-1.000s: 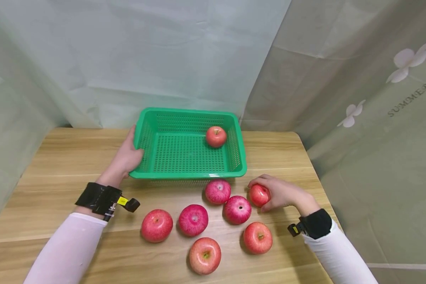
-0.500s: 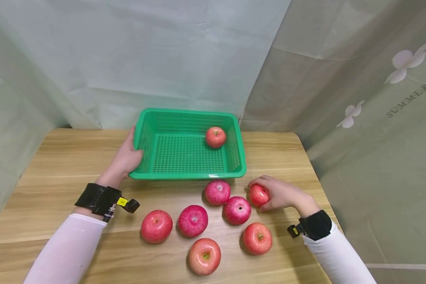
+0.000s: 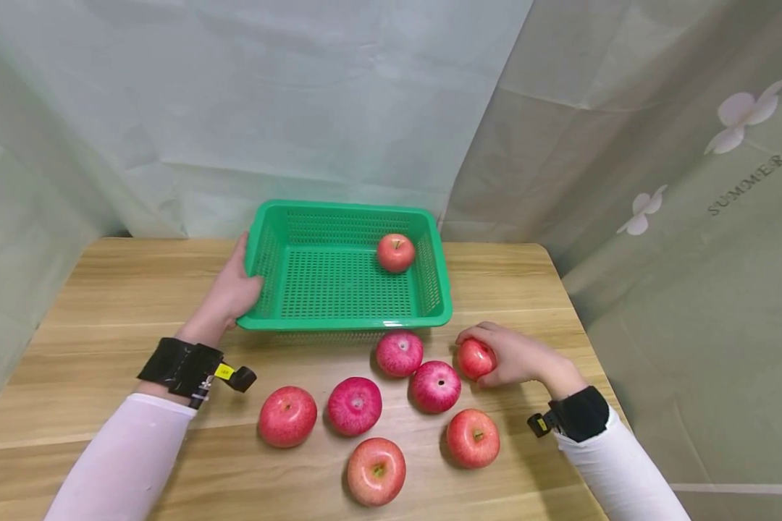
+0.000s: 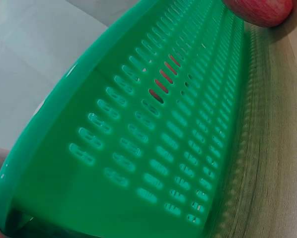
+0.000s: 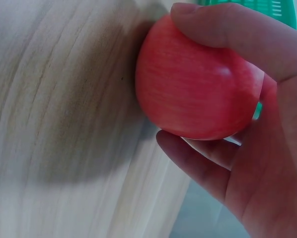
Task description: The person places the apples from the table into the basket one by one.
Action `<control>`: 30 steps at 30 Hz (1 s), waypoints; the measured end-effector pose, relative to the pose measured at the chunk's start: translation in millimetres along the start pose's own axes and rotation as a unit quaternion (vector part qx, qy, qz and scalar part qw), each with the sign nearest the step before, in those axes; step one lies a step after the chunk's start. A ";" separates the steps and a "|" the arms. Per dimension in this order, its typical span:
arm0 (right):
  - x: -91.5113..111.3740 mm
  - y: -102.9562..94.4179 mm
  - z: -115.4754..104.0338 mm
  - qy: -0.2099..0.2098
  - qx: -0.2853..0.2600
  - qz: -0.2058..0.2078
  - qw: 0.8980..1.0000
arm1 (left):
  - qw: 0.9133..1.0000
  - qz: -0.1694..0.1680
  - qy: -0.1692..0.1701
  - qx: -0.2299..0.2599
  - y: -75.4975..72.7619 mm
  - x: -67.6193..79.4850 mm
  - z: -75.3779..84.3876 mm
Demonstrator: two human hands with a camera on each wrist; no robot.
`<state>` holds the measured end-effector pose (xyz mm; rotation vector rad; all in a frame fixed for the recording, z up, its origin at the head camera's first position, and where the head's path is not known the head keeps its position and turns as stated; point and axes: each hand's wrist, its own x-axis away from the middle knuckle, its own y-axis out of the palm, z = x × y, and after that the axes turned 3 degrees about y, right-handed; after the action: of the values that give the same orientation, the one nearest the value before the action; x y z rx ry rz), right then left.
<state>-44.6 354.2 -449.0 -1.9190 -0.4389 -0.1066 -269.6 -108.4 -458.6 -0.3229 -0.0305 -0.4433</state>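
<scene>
My left hand (image 3: pixel 236 288) grips the left side of a green plastic basket (image 3: pixel 345 323), thumb over the rim and the other fingers hidden outside. One apple (image 3: pixel 396 253) lies inside, near the basket's right end. To the right of the basket, my right hand (image 3: pixel 516 354) holds a red apple (image 3: pixel 476 359), thumb and fingers curled round it. The right wrist view shows this apple (image 5: pixel 198 84) close over the wooden tabletop, with the thumb across one side. Right beside it on the table are two pinkish-red apples (image 3: pixel 436 386), close together.
Several more apples lie nearer the front: a red one (image 3: pixel 288 416), a dark pink one (image 3: pixel 355 406), a pale red one (image 3: pixel 376 471) and another (image 3: pixel 472 438) at the right. Behind the wooden table (image 3: pixel 137 289) hangs a pale curtain (image 3: pixel 313 108), and a printed curtain (image 3: pixel 691 239) hangs at the right.
</scene>
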 end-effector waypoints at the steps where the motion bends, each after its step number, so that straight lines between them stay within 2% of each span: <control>1: 0.1 -0.2 0.2 0.002 -0.001 0.000 1.000 | 1.000 0.000 0.000 0.000 0.0 -0.3 -0.2; 30: 7.0 -11.0 0.6 0.015 -0.002 0.015 1.000 | 1.000 0.007 0.012 0.000 1.0 0.4 -1.1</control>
<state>-42.1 360.0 -437.5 -1.9244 -0.3896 -0.1166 -268.8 -108.0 -460.0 -0.3183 -0.0048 -0.4328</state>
